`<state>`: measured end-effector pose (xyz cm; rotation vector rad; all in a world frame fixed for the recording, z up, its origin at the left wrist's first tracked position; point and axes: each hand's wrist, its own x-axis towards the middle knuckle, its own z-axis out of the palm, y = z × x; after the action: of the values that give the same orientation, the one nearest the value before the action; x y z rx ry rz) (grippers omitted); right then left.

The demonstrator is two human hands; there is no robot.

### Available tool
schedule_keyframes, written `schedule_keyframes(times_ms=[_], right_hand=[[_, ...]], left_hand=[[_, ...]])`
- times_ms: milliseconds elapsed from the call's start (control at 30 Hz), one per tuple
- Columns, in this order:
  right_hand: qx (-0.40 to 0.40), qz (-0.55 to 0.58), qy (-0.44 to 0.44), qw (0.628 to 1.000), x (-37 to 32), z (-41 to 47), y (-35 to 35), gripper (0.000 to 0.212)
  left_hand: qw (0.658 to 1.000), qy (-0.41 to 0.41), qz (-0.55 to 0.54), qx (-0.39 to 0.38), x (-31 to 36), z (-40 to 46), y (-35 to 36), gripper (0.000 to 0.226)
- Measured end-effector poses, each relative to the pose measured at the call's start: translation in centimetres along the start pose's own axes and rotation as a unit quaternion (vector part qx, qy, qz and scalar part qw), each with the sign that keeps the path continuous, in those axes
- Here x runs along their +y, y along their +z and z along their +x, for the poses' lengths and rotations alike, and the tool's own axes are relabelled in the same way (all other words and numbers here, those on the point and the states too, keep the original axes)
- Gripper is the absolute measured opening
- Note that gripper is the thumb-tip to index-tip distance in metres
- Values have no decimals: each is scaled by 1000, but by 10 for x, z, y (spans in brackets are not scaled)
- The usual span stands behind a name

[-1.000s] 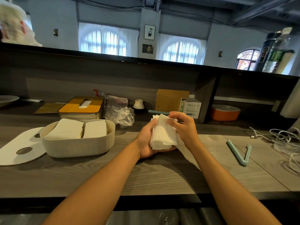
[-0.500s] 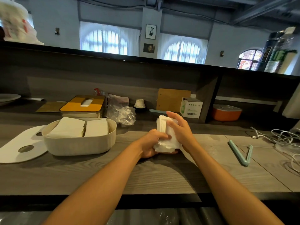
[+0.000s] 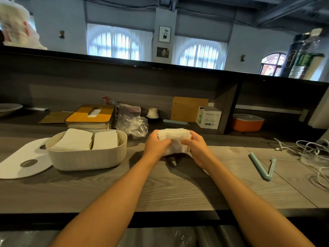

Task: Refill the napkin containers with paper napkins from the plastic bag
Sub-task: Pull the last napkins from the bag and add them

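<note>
Two hands: the left hand [image 3: 155, 144] and the right hand [image 3: 193, 146] together grip one stack of napkins [image 3: 173, 138] from either side, fingers curled round it, just above the table [image 3: 178, 189].
Napkin stack: white and thick, held lengthwise at the centre of the view, its top edges fairly even.
Container: an open cream container [image 3: 87, 154] stands to the left, near the hands, with two piles of napkins inside that rise about level with its rim.
Lid: a flat white lid [image 3: 19, 164] with oval holes lies touching the container's left side.
Plastic bag: a crumpled clear plastic bag [image 3: 131, 123] sits behind, between the container and the hands.
Step in hand: likely squaring up the stack before loading.
Next move: likely carry it left and lower it in; spare room there looks scant, so a careful fit is needed.
</note>
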<state>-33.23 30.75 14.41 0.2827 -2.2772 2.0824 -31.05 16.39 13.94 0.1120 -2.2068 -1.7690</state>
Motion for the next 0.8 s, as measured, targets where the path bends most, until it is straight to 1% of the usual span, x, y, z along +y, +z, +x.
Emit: schedule_keyframes(times_ms=[67, 133, 167, 267, 333, 400, 467, 533, 567, 633, 700, 800], right_hand=[[13, -8, 46, 999, -1, 0, 8, 41], [57, -20, 67, 996, -5, -2, 16, 30], [79, -18, 57, 995, -4, -1, 19, 26], [126, -29, 8, 992, 3, 5, 25, 30], [144, -54, 1, 988, 6, 6, 27, 25], [144, -50, 13, 988, 7, 7, 26, 15], [134, -28, -5, 991, 5, 6, 26, 11], [118, -18, -27, 993, 3, 5, 28, 12], [114, -16, -24, 993, 3, 5, 28, 12], [125, -11, 2, 992, 5, 5, 27, 13], [142, 6, 19, 990, 6, 5, 25, 13], [125, 7, -1, 992, 5, 4, 26, 13]], left_hand=[[1000, 13, 15, 7, -1, -2, 5, 32], [999, 9, -6, 31, 0, -3, 9, 26], [999, 5, -8, 46, 0, -4, 12, 26], [996, -1, 0, 91, 0, -4, 18, 22], [992, -3, 5, 130, -1, 0, 17, 16], [989, -9, 2, 150, -3, 3, 15, 8], [990, 11, -22, 140, -4, 5, 15, 8], [992, 44, -20, 114, -3, 5, 17, 12], [993, 51, -12, 108, -3, 5, 17, 13], [993, 33, -3, 117, -5, 6, 15, 13], [991, 13, -18, 129, -6, 6, 13, 14], [992, 35, -10, 124, -5, 4, 14, 15]])
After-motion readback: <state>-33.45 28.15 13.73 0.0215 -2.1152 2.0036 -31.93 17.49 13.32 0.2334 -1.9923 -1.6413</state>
